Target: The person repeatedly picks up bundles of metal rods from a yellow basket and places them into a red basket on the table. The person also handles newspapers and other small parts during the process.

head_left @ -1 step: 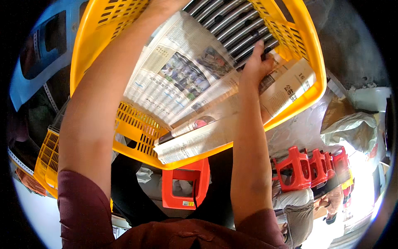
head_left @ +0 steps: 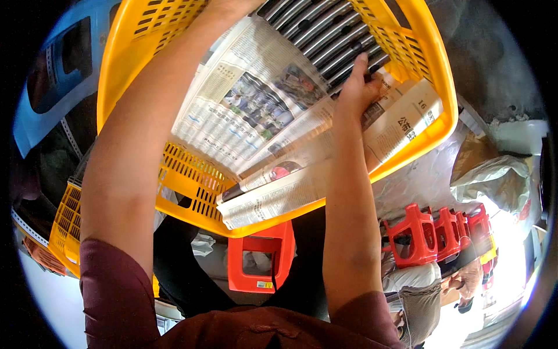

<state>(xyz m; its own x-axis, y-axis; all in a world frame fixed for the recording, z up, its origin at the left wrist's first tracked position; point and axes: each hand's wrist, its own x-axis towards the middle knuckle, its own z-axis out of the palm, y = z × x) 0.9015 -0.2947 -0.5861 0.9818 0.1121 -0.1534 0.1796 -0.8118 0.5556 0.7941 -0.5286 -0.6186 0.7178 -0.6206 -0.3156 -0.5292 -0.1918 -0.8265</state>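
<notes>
In front of me a yellow plastic basket (head_left: 437, 55) holds a row of shiny dark metal rods (head_left: 325, 41). Printed newspaper sheets (head_left: 226, 136) line it, partly lying over the rods. One folded edge of the paper (head_left: 273, 206) runs along the near rim. My left hand (head_left: 229, 7) reaches to the far side of the basket, by the rods' far end; its fingers are cut off by the upper edge. My right hand (head_left: 356, 93) rests at the rods' right end beside the newspaper, thumb stretched along a rod and the other fingers apart from it, partly hidden.
A red plastic stool (head_left: 258, 286) stands beneath the basket, between my legs. More red stools (head_left: 410, 235) are at the right, near another person (head_left: 421, 308). A pale plastic bag (head_left: 494, 180) lies at far right. Another yellow basket (head_left: 65, 224) and a blue plastic thing (head_left: 35, 125) are at left.
</notes>
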